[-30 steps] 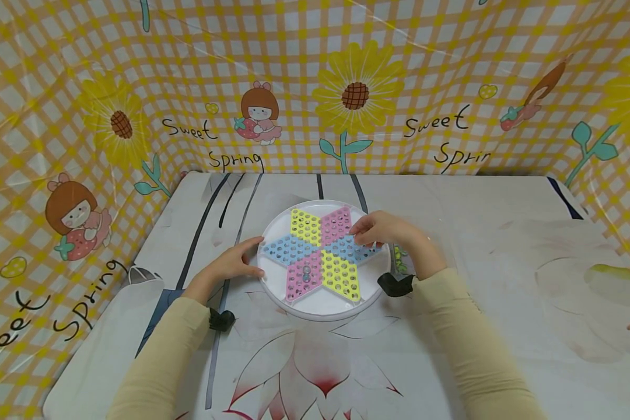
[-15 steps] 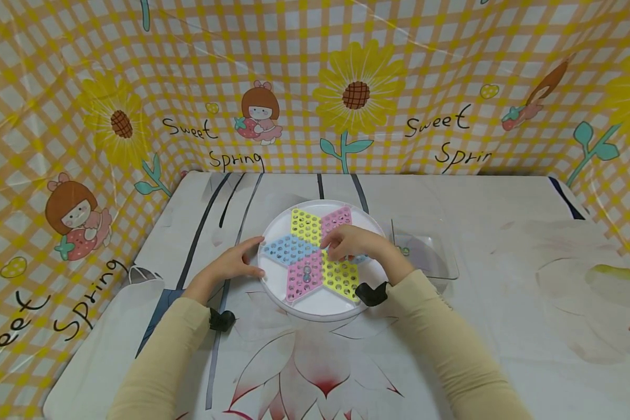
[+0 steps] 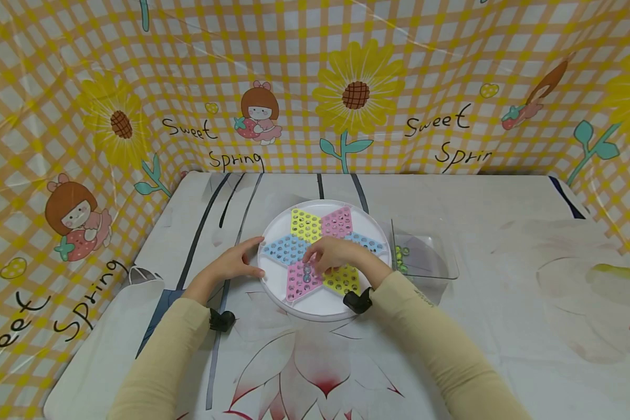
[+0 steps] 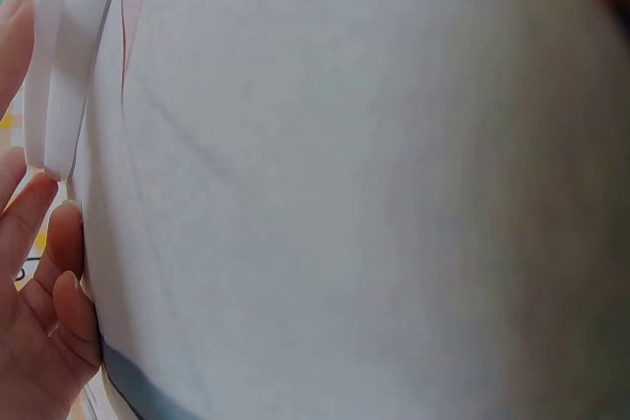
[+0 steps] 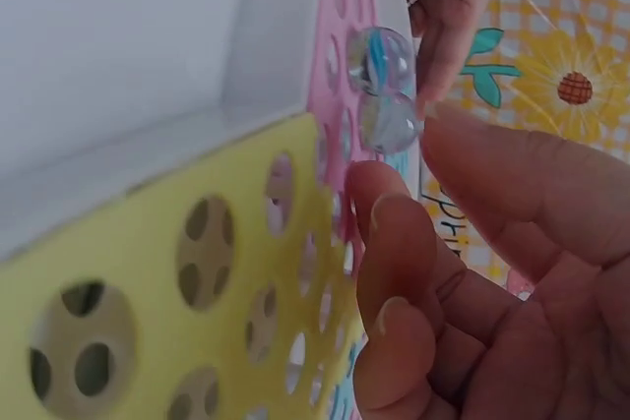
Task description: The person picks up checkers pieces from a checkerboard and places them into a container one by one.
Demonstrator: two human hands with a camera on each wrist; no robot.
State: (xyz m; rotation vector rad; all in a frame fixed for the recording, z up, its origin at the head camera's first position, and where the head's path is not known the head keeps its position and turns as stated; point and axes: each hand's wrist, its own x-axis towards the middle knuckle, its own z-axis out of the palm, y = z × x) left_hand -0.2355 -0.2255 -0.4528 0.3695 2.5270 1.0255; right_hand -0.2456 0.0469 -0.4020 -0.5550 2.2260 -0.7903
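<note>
A round white Chinese checkers board [image 3: 274, 290] with a pink, yellow and blue holed star lies on the table. My left hand [image 3: 230, 262] touches its left rim, index finger and thumb spread apart. Over the near pink point [image 3: 296, 289], my right hand [image 3: 341, 254] pinches a clear glass marble [image 5: 392, 125] between thumb and index finger. Right beside it in the right wrist view sits a marble with a blue swirl [image 5: 391, 56]. From the head view, clear marbles [image 3: 307, 274] rest in the pink point, just on the near side of my right fingertips.
A clear plastic box [image 3: 441, 262] stands right of the board, with several green marbles [image 3: 401, 259] at its left side. A white face mask [image 3: 146, 275] lies at the left beside a dark blue patch [image 3: 163, 309]. A checked yellow cloth [image 3: 294, 52] hangs around the table.
My right hand has moved left and nearer, from over the right blue point to the near pink point, uncovering the box. My left hand has stayed at the rim.
</note>
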